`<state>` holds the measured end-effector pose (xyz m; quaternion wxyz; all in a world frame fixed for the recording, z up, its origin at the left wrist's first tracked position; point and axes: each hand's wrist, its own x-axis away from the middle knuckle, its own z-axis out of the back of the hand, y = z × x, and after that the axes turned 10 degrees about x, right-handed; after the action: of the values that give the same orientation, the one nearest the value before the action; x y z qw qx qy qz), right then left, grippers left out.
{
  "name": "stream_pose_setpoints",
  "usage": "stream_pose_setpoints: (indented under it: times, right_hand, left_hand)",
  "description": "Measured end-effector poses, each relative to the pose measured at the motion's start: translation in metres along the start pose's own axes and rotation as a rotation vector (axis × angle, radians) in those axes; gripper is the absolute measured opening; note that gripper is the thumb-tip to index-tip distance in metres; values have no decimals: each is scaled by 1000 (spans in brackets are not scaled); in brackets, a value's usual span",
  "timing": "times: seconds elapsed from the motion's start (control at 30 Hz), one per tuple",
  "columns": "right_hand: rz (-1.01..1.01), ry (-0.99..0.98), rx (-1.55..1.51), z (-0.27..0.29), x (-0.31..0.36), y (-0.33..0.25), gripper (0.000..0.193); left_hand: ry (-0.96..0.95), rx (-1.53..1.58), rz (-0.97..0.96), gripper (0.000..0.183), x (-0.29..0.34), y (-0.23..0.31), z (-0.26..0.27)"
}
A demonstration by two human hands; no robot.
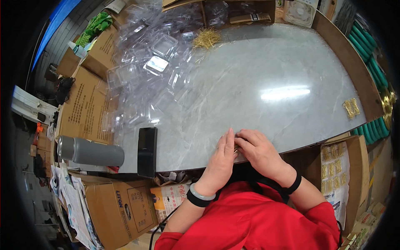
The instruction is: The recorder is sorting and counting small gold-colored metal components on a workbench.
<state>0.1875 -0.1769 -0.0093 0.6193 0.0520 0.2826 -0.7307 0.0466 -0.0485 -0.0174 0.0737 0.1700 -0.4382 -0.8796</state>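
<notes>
At the table's front edge, my left hand (225, 155) and my right hand (259, 151) meet with fingers closed together. Between them shows a bit of thin gold wire-like pieces (236, 149), mostly covered by the fingers. A loose heap of similar thin gold pieces (207, 38) lies at the back of the grey marbled table (233, 96). Toward the right edge sits a small group of gold bundles (351, 108). More gold bundles (332, 166) rest in rows on paper in an open box (357, 166) below the table, to my right.
Clear plastic cases (162, 46) are heaped over the table's left side. A black phone (147, 152) and a grey bottle (93, 151) lie at the front left. Cardboard boxes (85, 108) line the left; a cardboard strip (350, 62) borders the right. A white fan (300, 13) stands behind.
</notes>
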Motion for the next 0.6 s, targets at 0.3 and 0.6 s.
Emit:
stream_pose_setpoints:
  times: [0.3,0.6]
  right_hand:
    - [27,-10,160,-3,5,0,43]
    - [-22,78,193,-5,-1,-14,40]
  left_hand:
    - [42,116,25,78,-4,12,7]
    - [84,1,10,63,-8,4,19]
